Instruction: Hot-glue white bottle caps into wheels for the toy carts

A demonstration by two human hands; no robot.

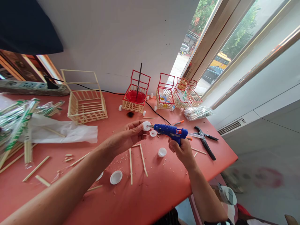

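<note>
Between the fingers and thumb of my left hand point(134, 131) is a white bottle cap point(146, 126). My right hand point(182, 150) is wrapped round the handle of a blue glue gun point(170, 130), whose nozzle points left and meets the cap's face. A clear glue stick point(196, 135) juts from the gun's back end. Below my hands lie another white cap with a hole point(153, 133), a small stack of white caps point(162, 152) and a white lid point(116, 177). Thin wooden sticks point(130, 165) form an open-sided frame near my left forearm.
Toward the wall stand a plain stick basket point(87, 104) and several red-trimmed stick carts point(135, 97). Black-handled pliers point(206, 142) lie at the right. Packaged chopsticks point(27, 125) and a power strip point(32, 87) are at the left. A black cord point(159, 114) crosses the red table point(150, 203).
</note>
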